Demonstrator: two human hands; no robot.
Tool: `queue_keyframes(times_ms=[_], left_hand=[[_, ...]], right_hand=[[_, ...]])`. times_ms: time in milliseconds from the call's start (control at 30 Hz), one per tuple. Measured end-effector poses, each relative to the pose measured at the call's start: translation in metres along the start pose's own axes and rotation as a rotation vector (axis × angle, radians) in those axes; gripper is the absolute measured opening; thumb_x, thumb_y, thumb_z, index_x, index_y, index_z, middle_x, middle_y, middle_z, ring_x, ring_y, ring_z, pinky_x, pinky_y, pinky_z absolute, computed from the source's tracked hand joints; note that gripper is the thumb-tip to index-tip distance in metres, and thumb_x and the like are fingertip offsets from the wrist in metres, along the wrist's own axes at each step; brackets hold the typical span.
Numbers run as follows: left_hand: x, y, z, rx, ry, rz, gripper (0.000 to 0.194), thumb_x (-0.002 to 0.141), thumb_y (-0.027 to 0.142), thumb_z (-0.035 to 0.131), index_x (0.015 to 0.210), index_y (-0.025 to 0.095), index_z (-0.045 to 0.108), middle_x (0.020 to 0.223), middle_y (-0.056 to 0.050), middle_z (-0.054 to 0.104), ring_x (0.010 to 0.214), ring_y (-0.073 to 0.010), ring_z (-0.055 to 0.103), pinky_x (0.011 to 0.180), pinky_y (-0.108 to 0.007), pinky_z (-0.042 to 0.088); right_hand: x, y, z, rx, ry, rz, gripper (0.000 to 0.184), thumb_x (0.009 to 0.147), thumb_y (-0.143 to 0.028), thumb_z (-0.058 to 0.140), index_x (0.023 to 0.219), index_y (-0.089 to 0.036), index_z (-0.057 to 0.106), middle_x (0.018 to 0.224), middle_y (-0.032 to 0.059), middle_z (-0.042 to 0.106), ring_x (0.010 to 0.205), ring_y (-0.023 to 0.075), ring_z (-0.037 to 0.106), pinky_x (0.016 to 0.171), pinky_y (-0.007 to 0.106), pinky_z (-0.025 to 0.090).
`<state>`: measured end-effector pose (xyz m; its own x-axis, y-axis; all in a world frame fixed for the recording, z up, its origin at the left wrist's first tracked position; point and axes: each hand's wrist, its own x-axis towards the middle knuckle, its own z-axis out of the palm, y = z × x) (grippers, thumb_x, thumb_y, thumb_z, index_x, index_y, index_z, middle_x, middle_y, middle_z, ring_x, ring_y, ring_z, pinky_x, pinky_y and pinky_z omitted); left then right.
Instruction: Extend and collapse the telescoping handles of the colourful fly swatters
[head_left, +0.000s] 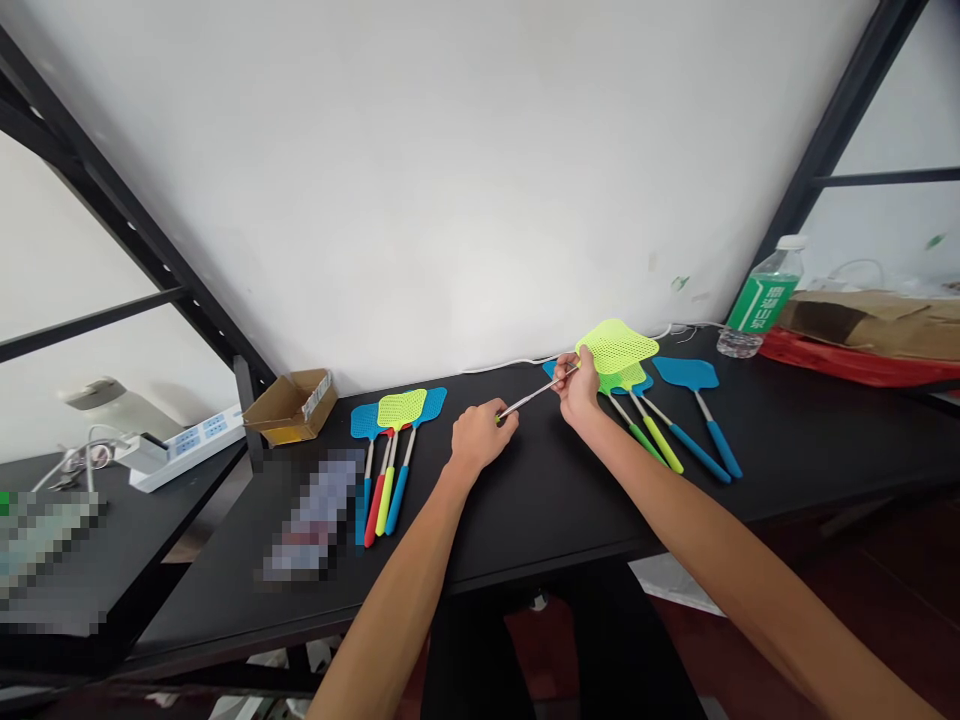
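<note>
Both hands hold one fly swatter above the black table point(540, 500). Its yellow-green mesh head point(616, 348) points right and its thin metal rod point(534, 393) runs between the hands. My left hand point(480, 435) is closed round the handle end, where a bit of green shows. My right hand point(577, 385) pinches the rod just under the head. To the left lies a small pile of swatters point(390, 450) with blue and yellow-green heads. To the right lie several more swatters point(675, 415) with blue and green handles.
An open cardboard box point(291, 405) sits at the back left, a white power strip point(187, 445) beyond it on another table. A water bottle point(761, 298) with a green label stands at the back right beside a red tray point(847, 362) and brown cardboard point(877, 318). Black shelf posts frame both sides.
</note>
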<state>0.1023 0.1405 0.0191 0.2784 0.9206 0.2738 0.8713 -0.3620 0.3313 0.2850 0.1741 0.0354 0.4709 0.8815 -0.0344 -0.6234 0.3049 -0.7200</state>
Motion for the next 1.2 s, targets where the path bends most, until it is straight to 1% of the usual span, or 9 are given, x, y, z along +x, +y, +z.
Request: queue_keyframes(times_ms=[100, 333, 433, 567, 733, 867, 1000, 1100, 1200], left_hand=[[-0.001, 0.003, -0.002, -0.016, -0.006, 0.009, 0.028, 0.094, 0.049, 0.048, 0.092, 0.029, 0.067, 0.079, -0.001, 0.071, 0.082, -0.0217, 0.066, 0.065, -0.027, 0.039], [-0.004, 0.008, -0.008, -0.016, -0.031, 0.001, 0.037, 0.095, 0.057, 0.046, 0.100, 0.028, 0.070, 0.084, -0.003, 0.072, 0.087, -0.0226, 0.067, 0.070, -0.027, 0.042], [-0.004, 0.007, -0.009, -0.037, -0.020, 0.029, 0.041, 0.096, 0.059, 0.042, 0.105, 0.030, 0.069, 0.085, -0.002, 0.073, 0.088, -0.0226, 0.067, 0.070, -0.027, 0.042], [-0.005, 0.007, -0.011, -0.040, -0.019, 0.064, 0.043, 0.099, 0.058, 0.036, 0.115, 0.034, 0.067, 0.090, -0.002, 0.074, 0.090, -0.0225, 0.067, 0.071, -0.026, 0.042], [-0.006, 0.009, -0.012, -0.003, -0.027, 0.074, 0.045, 0.100, 0.057, 0.032, 0.112, 0.032, 0.068, 0.091, -0.003, 0.073, 0.090, -0.0228, 0.067, 0.071, -0.027, 0.041], [-0.005, 0.009, -0.012, 0.013, -0.039, 0.070, 0.043, 0.100, 0.055, 0.032, 0.109, 0.032, 0.068, 0.090, -0.003, 0.073, 0.089, -0.0229, 0.067, 0.070, -0.027, 0.041], [-0.005, 0.009, -0.012, 0.021, -0.032, 0.081, 0.041, 0.101, 0.053, 0.033, 0.108, 0.032, 0.068, 0.089, -0.003, 0.073, 0.087, -0.0229, 0.067, 0.070, -0.027, 0.041], [-0.006, 0.009, -0.012, 0.029, -0.037, 0.070, 0.041, 0.101, 0.053, 0.033, 0.107, 0.032, 0.068, 0.090, -0.003, 0.073, 0.088, -0.0228, 0.067, 0.070, -0.027, 0.041], [-0.006, 0.008, -0.012, 0.035, -0.038, 0.065, 0.042, 0.101, 0.054, 0.032, 0.107, 0.032, 0.067, 0.090, -0.003, 0.072, 0.088, -0.0232, 0.068, 0.070, -0.027, 0.041]], right_hand=[[0.000, 0.001, 0.001, -0.003, -0.010, 0.010, 0.047, 0.100, -0.042, 0.036, 0.062, -0.019, 0.050, 0.042, -0.0044, 0.044, 0.034, 0.0059, 0.033, 0.034, 0.017, 0.030], [0.002, 0.001, -0.001, -0.008, -0.021, 0.007, 0.046, 0.097, -0.050, 0.041, 0.063, -0.020, 0.049, 0.043, -0.0048, 0.044, 0.034, 0.0063, 0.035, 0.035, 0.018, 0.030], [0.001, 0.000, -0.002, -0.007, -0.022, 0.010, 0.047, 0.097, -0.051, 0.041, 0.063, -0.020, 0.049, 0.043, -0.0049, 0.044, 0.034, 0.0062, 0.035, 0.035, 0.018, 0.030], [0.000, 0.000, -0.001, -0.009, -0.034, 0.017, 0.047, 0.096, -0.052, 0.043, 0.063, -0.020, 0.049, 0.043, -0.0050, 0.044, 0.035, 0.0067, 0.035, 0.035, 0.018, 0.030], [0.000, 0.001, 0.000, -0.016, -0.037, 0.010, 0.045, 0.098, -0.047, 0.041, 0.064, -0.020, 0.049, 0.043, -0.0046, 0.044, 0.035, 0.0068, 0.035, 0.035, 0.018, 0.030], [0.000, 0.001, -0.001, -0.015, -0.052, 0.007, 0.045, 0.097, -0.049, 0.043, 0.063, -0.020, 0.049, 0.043, -0.0047, 0.045, 0.034, 0.0066, 0.035, 0.035, 0.018, 0.030], [0.001, 0.002, -0.001, -0.013, -0.051, 0.013, 0.045, 0.098, -0.045, 0.039, 0.063, -0.019, 0.051, 0.043, -0.0044, 0.045, 0.034, 0.0065, 0.035, 0.035, 0.017, 0.030], [0.001, 0.003, -0.001, -0.029, -0.048, -0.002, 0.045, 0.097, -0.047, 0.041, 0.062, -0.019, 0.050, 0.042, -0.0045, 0.045, 0.034, 0.0064, 0.036, 0.035, 0.017, 0.030], [0.001, 0.006, -0.001, -0.077, -0.037, -0.046, 0.046, 0.096, -0.049, 0.043, 0.062, -0.019, 0.051, 0.045, -0.0032, 0.050, 0.034, 0.0063, 0.037, 0.034, 0.018, 0.031]])
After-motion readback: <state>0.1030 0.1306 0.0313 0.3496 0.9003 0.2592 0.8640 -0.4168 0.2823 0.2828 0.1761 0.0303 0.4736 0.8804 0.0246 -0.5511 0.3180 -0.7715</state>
